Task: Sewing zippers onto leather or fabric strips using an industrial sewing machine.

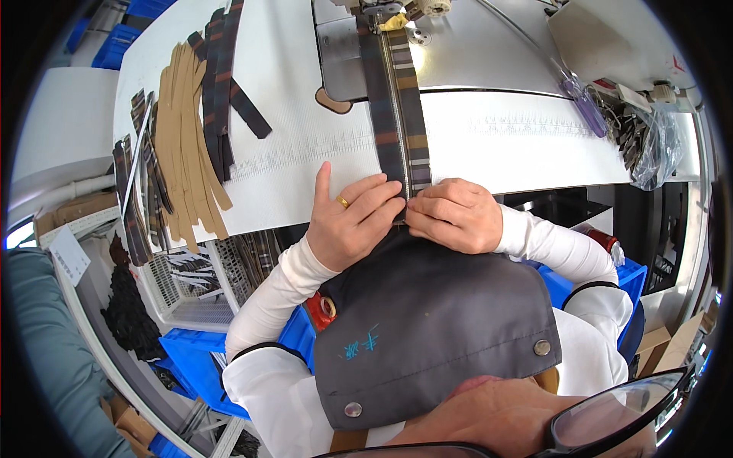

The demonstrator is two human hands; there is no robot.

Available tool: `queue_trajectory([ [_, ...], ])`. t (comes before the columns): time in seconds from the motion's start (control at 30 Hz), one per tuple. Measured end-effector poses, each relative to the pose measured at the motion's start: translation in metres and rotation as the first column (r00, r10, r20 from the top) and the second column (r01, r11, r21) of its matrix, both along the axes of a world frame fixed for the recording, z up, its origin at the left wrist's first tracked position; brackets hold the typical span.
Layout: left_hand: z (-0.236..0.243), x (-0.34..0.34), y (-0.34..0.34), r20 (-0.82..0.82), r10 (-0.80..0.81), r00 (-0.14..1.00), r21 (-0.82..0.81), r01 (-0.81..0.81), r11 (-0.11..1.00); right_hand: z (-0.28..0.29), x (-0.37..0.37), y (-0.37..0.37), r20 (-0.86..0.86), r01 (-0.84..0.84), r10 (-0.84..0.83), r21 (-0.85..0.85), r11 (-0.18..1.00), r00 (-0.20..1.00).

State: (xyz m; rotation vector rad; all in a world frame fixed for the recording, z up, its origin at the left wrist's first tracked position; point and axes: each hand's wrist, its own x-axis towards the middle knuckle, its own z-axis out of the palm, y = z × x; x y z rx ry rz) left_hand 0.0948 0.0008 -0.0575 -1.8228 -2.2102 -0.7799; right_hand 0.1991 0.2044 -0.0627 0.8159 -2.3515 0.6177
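Note:
A zipper (pixel 400 130) with dark striped fabric strips along its sides runs from under the sewing machine's presser area (pixel 389 21) toward me, down to the table's near edge. My left hand (pixel 355 221) is closed at the near end of the strip, fingertips pressed together on its left side and the little finger raised. On the other side, my right hand (pixel 456 217) pinches the striped edge next to the zipper teeth, its fingers curled. The two sets of fingertips almost meet. Both thumbs are mostly hidden.
Tan strips (pixel 179 145) and dark striped strips (pixel 221 91) lie on the table's left. A purple-handled screwdriver (pixel 586 107) and a plastic bag (pixel 657 145) are at the right. Below the table stand a white basket (pixel 183 313) and a blue bin (pixel 191 355).

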Motion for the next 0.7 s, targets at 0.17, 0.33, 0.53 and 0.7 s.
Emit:
queue_trajectory([
  [0.17,0.012,-0.012,0.0,-0.058,-0.091,0.994,-0.079,0.086,0.993,0.015,-0.003,0.01,0.239,0.09,-0.101,0.056,0.994,0.966],
  [0.33,0.026,-0.026,0.006,0.173,-0.194,0.966,-0.132,0.218,0.967,0.013,-0.001,0.011,0.242,0.101,-0.117,0.075,0.992,0.963],
  [0.53,0.008,-0.111,0.063,-0.124,0.1,0.987,-0.04,-0.105,0.994,0.013,-0.006,0.01,0.251,0.072,-0.09,0.08,0.994,0.964],
  [0.7,0.001,-0.129,0.078,-0.125,0.209,0.97,-0.05,-0.217,0.975,0.014,-0.008,0.013,0.259,0.054,-0.067,0.055,0.997,0.964],
])
